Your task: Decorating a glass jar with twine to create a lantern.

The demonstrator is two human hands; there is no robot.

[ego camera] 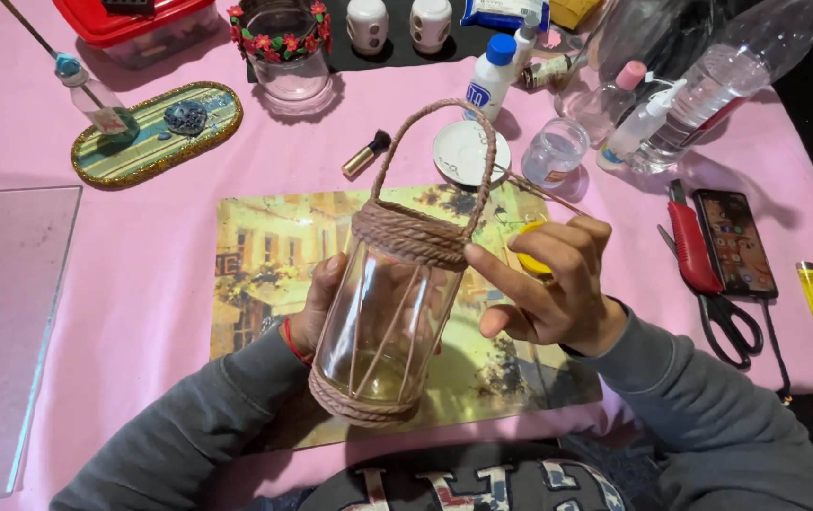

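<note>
Two bands of brown cord already wrap the glass jar (389, 317), one at its neck and one at its base, with thin cords running slantwise between them and a cord handle arching over the mouth. So the wrapping looks largely finished, and what remains seems to be detail work near the neck. The jar is held tilted above the picture placemat (265, 255), which lies close to the near edge of the table. The left hand (317, 308) is closed around the jar's far side, behind the glass. The right hand (544, 284) pinches a thin stick (539, 192) between fingertips just beside the neck band, with a yellow object partly hidden under it. Toward the right edge lie red-handled scissors (700, 260) and a phone (733, 241). Farther back stand a white saucer (468, 151), a small glass (555, 151) and a glue bottle (492, 76).
</note>
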